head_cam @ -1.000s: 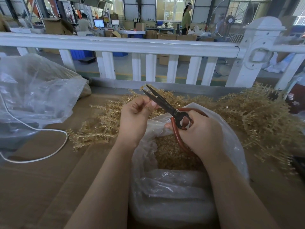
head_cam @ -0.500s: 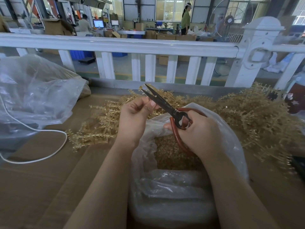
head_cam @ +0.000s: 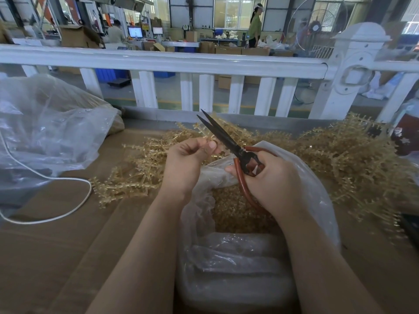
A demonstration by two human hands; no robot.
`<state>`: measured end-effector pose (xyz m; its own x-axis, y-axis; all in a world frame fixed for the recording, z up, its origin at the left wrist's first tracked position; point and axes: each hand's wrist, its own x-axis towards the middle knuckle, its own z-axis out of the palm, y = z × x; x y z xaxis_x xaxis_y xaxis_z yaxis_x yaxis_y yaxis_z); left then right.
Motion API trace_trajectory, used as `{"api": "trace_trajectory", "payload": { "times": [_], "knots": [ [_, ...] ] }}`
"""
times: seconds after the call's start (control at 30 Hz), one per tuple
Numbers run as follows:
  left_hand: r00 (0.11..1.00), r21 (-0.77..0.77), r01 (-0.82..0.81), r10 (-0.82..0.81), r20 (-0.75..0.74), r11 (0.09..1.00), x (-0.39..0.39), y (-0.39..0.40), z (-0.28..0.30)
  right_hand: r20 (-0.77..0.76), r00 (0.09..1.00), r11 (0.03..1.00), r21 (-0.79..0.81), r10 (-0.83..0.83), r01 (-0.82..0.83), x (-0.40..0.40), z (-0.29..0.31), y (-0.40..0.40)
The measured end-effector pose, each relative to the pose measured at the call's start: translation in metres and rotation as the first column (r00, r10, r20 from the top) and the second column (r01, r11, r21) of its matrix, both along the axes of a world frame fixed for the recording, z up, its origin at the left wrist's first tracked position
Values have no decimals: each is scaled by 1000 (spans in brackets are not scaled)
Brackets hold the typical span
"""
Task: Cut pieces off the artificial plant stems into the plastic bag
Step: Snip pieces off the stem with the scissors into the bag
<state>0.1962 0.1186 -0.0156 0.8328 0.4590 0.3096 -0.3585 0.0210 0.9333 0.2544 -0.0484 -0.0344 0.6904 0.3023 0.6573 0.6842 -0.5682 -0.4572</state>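
Observation:
My right hand [head_cam: 273, 180] grips black scissors [head_cam: 223, 138] by their red-brown handles, blades slightly apart and pointing up-left. My left hand [head_cam: 189, 158] pinches a thin golden plastic stem [head_cam: 209, 138] right beside the blades, above the bag's mouth. The clear plastic bag [head_cam: 317, 200] stands open below both hands and holds many small golden cut pieces [head_cam: 235, 214]. Heaps of golden artificial plant stems [head_cam: 353, 159] lie on the table behind and to the right, and a smaller heap of stems [head_cam: 127, 177] lies to the left.
A big crumpled clear bag [head_cam: 49, 130] sits at the left, with a white cable [head_cam: 68, 207] looping over the brown table [head_cam: 45, 257]. A white railing [head_cam: 181, 62] runs across the table's far edge. A dark object [head_cam: 411, 227] lies at the right edge.
Both hands stay almost in place. The scissor blades and the stem in my left hand shift only slightly.

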Motion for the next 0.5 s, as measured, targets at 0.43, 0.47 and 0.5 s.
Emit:
{"api": "trace_trajectory", "payload": {
  "times": [0.43, 0.47, 0.5],
  "knots": [
    [984, -19, 119, -120, -131, 993, 0, -5, 0, -311, 948, 977, 214, 71, -3, 10, -4, 6],
    [983, -27, 130, -133, -129, 991, 0, -5, 0, -314, 945, 971, 237, 91, -15, 10, -3, 6],
    [982, -36, 144, -147, -122, 989, 0, -6, 0, -312, 944, 964, 263, 109, -24, 9, -1, 5]
  ]
}}
